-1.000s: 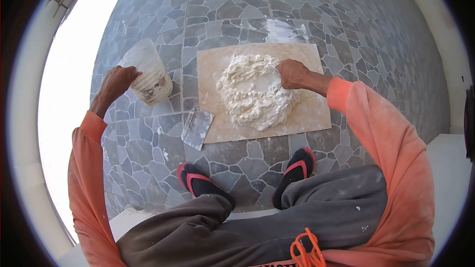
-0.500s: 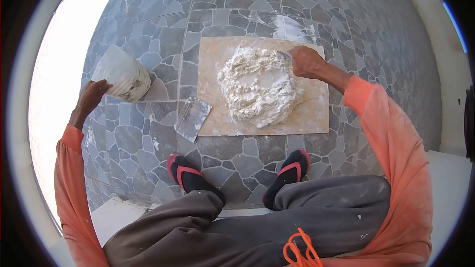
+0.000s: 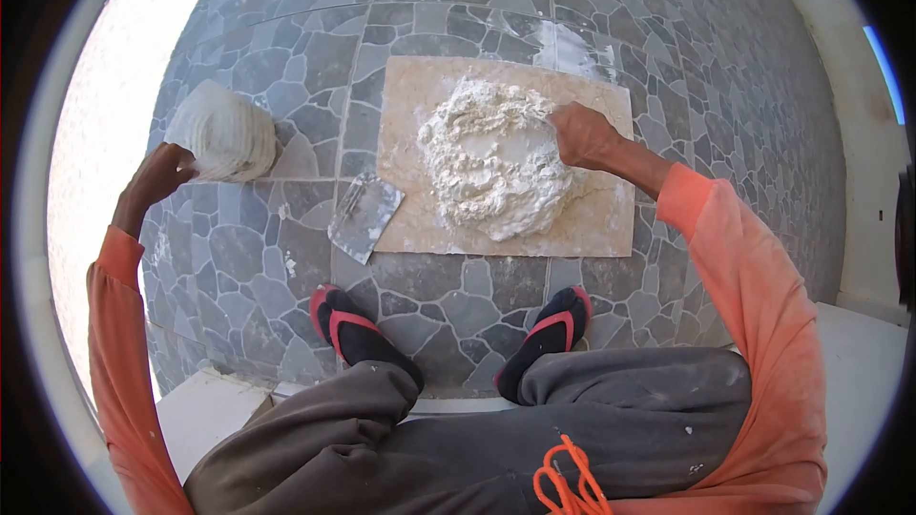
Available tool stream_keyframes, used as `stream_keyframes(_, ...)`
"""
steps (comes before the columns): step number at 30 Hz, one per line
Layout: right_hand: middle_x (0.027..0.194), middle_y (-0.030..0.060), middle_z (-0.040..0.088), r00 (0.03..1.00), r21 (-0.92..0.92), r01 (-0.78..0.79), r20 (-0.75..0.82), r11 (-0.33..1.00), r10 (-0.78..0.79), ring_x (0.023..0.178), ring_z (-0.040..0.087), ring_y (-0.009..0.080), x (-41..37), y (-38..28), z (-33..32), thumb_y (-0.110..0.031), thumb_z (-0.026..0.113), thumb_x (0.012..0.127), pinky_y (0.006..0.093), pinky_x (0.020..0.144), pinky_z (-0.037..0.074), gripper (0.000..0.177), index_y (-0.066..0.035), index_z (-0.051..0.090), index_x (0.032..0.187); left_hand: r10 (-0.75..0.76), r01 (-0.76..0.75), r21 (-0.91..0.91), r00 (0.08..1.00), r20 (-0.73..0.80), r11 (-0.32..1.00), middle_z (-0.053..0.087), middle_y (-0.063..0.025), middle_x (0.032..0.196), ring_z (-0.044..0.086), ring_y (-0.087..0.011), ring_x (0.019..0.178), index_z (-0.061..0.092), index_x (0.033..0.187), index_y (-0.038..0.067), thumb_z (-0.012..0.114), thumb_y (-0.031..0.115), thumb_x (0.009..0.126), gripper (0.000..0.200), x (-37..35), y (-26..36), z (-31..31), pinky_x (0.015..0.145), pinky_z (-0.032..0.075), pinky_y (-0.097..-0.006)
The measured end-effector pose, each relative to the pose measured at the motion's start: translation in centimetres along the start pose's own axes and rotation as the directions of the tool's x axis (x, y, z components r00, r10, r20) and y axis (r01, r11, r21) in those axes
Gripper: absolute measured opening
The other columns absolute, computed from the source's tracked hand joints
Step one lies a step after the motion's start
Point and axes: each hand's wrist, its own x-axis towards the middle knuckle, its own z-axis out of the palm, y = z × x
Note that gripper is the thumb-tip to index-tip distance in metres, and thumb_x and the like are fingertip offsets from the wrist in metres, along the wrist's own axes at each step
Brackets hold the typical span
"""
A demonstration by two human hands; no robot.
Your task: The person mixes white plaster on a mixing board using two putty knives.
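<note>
A whitish, plaster-smeared bucket [image 3: 224, 132] stands on the floor at the left. The fingers of my left hand [image 3: 160, 176] are closed at its near left edge. On a tan board [image 3: 596, 229] lies a mound of white powdery plaster [image 3: 501, 195], ringed around a smoother, hollowed middle. My right hand [image 3: 587, 136] is closed at the mound's upper right edge. Its fist largely hides a small grey-bladed tool. A flat, plaster-smeared metal scraper [image 3: 366, 217] rests against the board's lower left corner, partly over the floor.
Grey stone-patterned tiles [image 3: 286, 272] surround the board, with a white smear [image 3: 572, 50] beyond its far edge. My feet in red-strapped sandals [image 3: 367, 329] are just below the board. A pale wall [image 3: 830, 29] runs along the right.
The bucket has turned and shifted slightly left, with my left hand moving along with it. My right hand stays at the mound's edge, and the tool's blade shows less. The view has shifted slightly.
</note>
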Motion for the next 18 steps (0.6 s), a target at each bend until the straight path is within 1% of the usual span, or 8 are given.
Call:
stream_keyframes(3, 0.094, 0.0203, 0.065, 0.999, -0.022, 0.052, 0.000, 0.998, -0.052, 0.095, 0.065, 0.0353, -0.3, -0.7, 1.0, -0.007, 0.059, 0.073, 0.0429, 0.076, 0.057, 0.022, 0.004, 0.065, 0.091, -0.149, 0.133, 0.134, 0.982, 0.118, 0.982, 0.068, -0.0209, 0.076, 0.065, -0.0382, 0.070, 0.071, 0.079, -0.001, 0.069, 0.007, 0.082, 0.009, 1.0, 0.1, 0.5, 0.065, 0.051, -0.0433)
stream_keyframes(5, 0.098, 0.0186, 0.064, 0.997, -0.046, 0.051, 0.053, 0.998, -0.048, 0.098, 0.063, 0.0340, -0.4, -1.3, 1.3, -0.009, 0.060, 0.074, 0.0421, 0.077, 0.057, 0.022, 0.003, 0.065, 0.092, -0.125, 0.111, 0.153, 0.989, 0.083, 0.982, 0.068, -0.0207, 0.076, 0.065, -0.0391, 0.071, 0.071, 0.078, 0.000, 0.069, 0.007, 0.082, 0.008, 0.4, 0.0, 0.7, 0.064, 0.052, -0.0435)
stream_keyframes(6, 0.097, 0.0183, 0.064, 0.997, -0.052, 0.067, 0.049, 0.996, -0.064, 0.098, 0.063, 0.0341, -0.5, -1.4, 1.3, -0.008, 0.060, 0.074, 0.0419, 0.077, 0.057, 0.022, 0.003, 0.065, 0.092, -0.109, 0.097, 0.163, 0.992, 0.065, 0.982, 0.068, -0.0206, 0.076, 0.065, -0.0395, 0.071, 0.071, 0.077, 0.001, 0.069, 0.006, 0.082, 0.007, 0.1, -0.2, 0.8, 0.064, 0.052, -0.0436)
stream_keyframes(8, 0.097, 0.0177, 0.063, 0.994, -0.062, 0.099, 0.046, 0.993, -0.097, 0.097, 0.063, 0.0343, -1.0, -1.6, 1.3, -0.008, 0.060, 0.074, 0.0417, 0.078, 0.057, 0.022, 0.003, 0.065, 0.093, -0.074, 0.064, 0.202, 0.996, 0.043, 0.977, 0.068, -0.0190, 0.076, 0.066, -0.0376, 0.072, 0.073, 0.079, 0.003, 0.071, 0.009, 0.081, 0.007, -1.0, -0.6, 0.9, 0.067, 0.052, -0.0444)
stream_keyframes(10, 0.098, 0.0171, 0.063, 0.991, -0.070, 0.102, 0.089, 0.992, -0.096, 0.098, 0.063, 0.0337, -1.4, -2.0, 1.0, -0.008, 0.060, 0.075, 0.0410, 0.079, 0.056, 0.023, 0.002, 0.065, 0.095, -0.035, 0.025, 0.245, 0.999, 0.038, 0.969, 0.069, -0.0178, 0.076, 0.067, -0.0364, 0.073, 0.074, 0.079, 0.004, 0.072, 0.010, 0.081, 0.007, -2.2, -1.8, 1.3, 0.068, 0.053, -0.0443)
stream_keyframes(12, 0.099, 0.0172, 0.064, 0.986, -0.113, 0.144, 0.098, 0.983, -0.133, 0.098, 0.063, 0.0332, -1.6, -2.2, 1.0, -0.008, 0.060, 0.075, 0.0415, 0.078, 0.056, 0.023, 0.001, 0.066, 0.096, -0.048, 0.037, 0.240, 0.998, 0.039, 0.970, 0.069, -0.0157, 0.076, 0.067, -0.0343, 0.074, 0.075, 0.081, 0.006, 0.073, 0.011, 0.080, 0.006, -3.0, -2.3, 1.6, 0.069, 0.053, -0.0437)
stream_keyframes(15, 0.100, 0.0166, 0.065, 0.989, -0.075, 0.114, 0.100, 0.991, -0.107, 0.097, 0.063, 0.0327, -1.4, -2.1, -0.6, -0.007, 0.060, 0.075, 0.0424, 0.079, 0.056, 0.022, -0.001, 0.066, 0.096, -0.065, 0.052, 0.223, 0.996, 0.053, 0.974, 0.070, -0.0150, 0.077, 0.067, -0.0337, 0.075, 0.075, 0.081, 0.006, 0.073, 0.010, 0.079, 0.005, -4.3, -3.0, 1.7, 0.069, 0.053, -0.0431)
stream_keyframes(18, 0.100, 0.0158, 0.066, 0.992, -0.097, 0.099, 0.089, 0.990, -0.090, 0.096, 0.064, 0.0331, -0.4, -1.9, -2.0, -0.007, 0.060, 0.076, 0.0436, 0.079, 0.056, 0.021, -0.001, 0.067, 0.095, -0.091, 0.075, 0.200, 0.993, 0.074, 0.977, 0.070, -0.0146, 0.076, 0.067, -0.0332, 0.074, 0.075, 0.081, 0.006, 0.073, 0.009, 0.078, 0.005, -5.8, -4.5, 2.3, 0.069, 0.054, -0.0428)
